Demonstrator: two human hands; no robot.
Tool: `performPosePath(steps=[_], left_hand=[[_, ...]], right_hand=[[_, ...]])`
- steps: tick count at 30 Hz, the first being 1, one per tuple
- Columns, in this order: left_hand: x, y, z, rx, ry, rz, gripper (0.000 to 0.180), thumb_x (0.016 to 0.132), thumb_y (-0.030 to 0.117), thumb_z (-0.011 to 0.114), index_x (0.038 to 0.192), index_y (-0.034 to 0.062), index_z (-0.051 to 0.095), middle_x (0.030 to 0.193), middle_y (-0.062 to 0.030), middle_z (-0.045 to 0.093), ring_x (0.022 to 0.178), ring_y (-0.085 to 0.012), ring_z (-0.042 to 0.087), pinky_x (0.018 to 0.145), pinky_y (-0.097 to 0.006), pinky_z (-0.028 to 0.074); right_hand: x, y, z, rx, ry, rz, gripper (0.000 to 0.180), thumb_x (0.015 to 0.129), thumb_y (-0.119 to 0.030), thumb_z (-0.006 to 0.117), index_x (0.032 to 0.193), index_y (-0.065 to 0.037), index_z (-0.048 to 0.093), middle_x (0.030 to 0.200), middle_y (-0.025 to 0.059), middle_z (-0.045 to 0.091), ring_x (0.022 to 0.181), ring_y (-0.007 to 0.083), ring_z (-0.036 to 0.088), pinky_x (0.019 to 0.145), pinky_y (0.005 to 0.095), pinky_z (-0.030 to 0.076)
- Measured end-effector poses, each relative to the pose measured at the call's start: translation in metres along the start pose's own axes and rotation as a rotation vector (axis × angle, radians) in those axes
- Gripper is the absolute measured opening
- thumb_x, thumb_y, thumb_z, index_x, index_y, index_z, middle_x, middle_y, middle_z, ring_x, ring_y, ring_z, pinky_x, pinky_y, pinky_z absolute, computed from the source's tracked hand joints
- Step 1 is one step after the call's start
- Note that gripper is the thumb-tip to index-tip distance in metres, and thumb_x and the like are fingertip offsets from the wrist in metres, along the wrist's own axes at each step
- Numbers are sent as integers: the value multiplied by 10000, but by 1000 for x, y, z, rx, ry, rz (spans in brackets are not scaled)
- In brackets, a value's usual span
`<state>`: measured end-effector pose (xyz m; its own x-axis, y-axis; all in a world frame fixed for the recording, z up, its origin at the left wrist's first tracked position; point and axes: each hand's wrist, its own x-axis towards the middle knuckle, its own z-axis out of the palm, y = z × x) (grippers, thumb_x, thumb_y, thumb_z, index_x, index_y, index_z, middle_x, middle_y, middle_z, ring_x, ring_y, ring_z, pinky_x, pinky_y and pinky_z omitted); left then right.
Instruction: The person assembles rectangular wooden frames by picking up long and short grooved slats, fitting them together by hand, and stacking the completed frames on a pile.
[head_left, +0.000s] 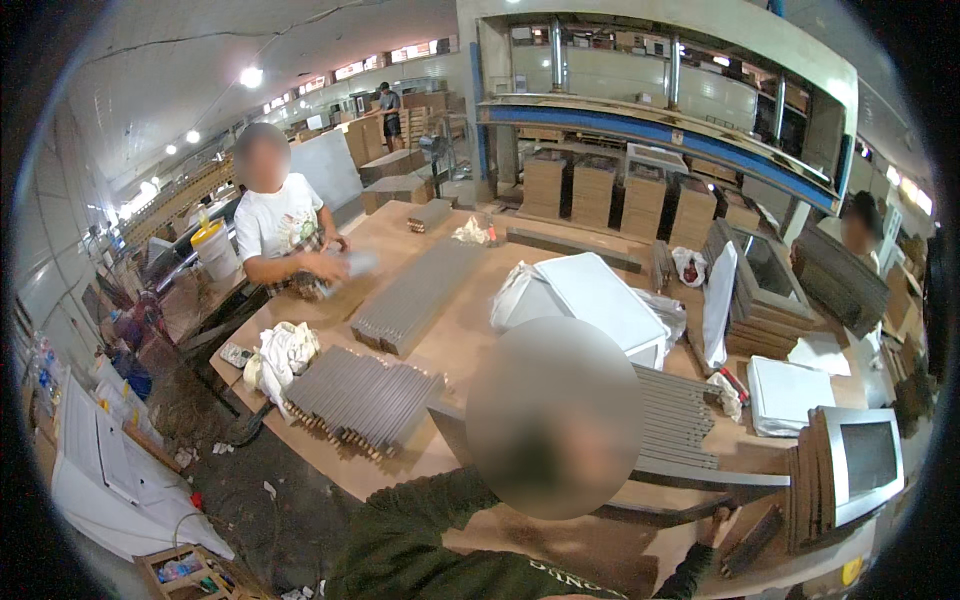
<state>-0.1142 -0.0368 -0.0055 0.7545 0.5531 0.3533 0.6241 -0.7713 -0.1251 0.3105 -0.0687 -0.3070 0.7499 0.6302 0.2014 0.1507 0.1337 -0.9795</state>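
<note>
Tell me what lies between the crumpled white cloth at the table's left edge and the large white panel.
In the head view: a long stack of grey strips, with brown tabletop on its right.

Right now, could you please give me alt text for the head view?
The person's right hand touches a grey frame at a brown worktable bearing grey strips; the left sleeve runs into a blurred patch. Across it stands a co-worker in a white T-shirt.

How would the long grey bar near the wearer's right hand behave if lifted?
The long grey bar looks stiff, as it shows no clear sag. Its flat faces should keep it from rolling. Being long and narrow, it may dip if the right hand lifted only one end.
</note>
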Motion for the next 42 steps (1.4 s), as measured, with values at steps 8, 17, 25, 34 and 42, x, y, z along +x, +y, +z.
performPosePath(steps=[8, 17, 25, 34, 42], left_hand=[[-14, -6, -72, 56, 134, 107, 325, 682, 280, 594, 954, 119, 518, 528, -34, 539, 448, -207, 518, 486, -300, 398], [10, -8, -29, -32, -37, -8, 357, 643, 337, 632, 910, 114, 550, 519, -51, 546, 427, -201, 519, 456, -290, 377], [7, 20, 3, -8, 21, 29, 475, 585, 392, 694, 931, 94, 560, 721, -69, 604, 557, -237, 564, 497, -345, 395], [-24, -11, -99, -359, 137, -313, 492, 555, 288, 753, 919, 12, 569, 764, -106, 601, 646, -224, 584, 625, -334, 464], [26, 7, 11, 13, 31, -92, 378, 534, 326, 726, 698, 104, 468, 506, -69, 482, 462, -250, 502, 433, -343, 347]], right_hand=[[59, -23, -26, -189, 156, 3, 658, 792, -441, 488, 1245, -3, 299, 1076, 160, 445, 921, 244, 476, 788, 353, 405], [-15, -81, -1, -27, 24, 126, 448, 787, -162, 471, 1206, -77, 338, 1108, 139, 457, 980, 248, 477, 838, 372, 394], [-41, -63, 20, -223, -86, -189, 752, 605, -280, 742, 1192, -14, 355, 1159, 150, 438, 1087, 269, 425, 914, 354, 348], [-44, -239, 38, 217, -57, -382, 668, 515, -241, 809, 1026, -34, 433, 949, 63, 516, 927, 176, 506, 821, 314, 410], [-68, -87, 44, -343, 12, -168, 832, 635, -307, 734, 1245, 17, 270, 1226, 195, 340, 1119, 309, 365, 934, 388, 320]])
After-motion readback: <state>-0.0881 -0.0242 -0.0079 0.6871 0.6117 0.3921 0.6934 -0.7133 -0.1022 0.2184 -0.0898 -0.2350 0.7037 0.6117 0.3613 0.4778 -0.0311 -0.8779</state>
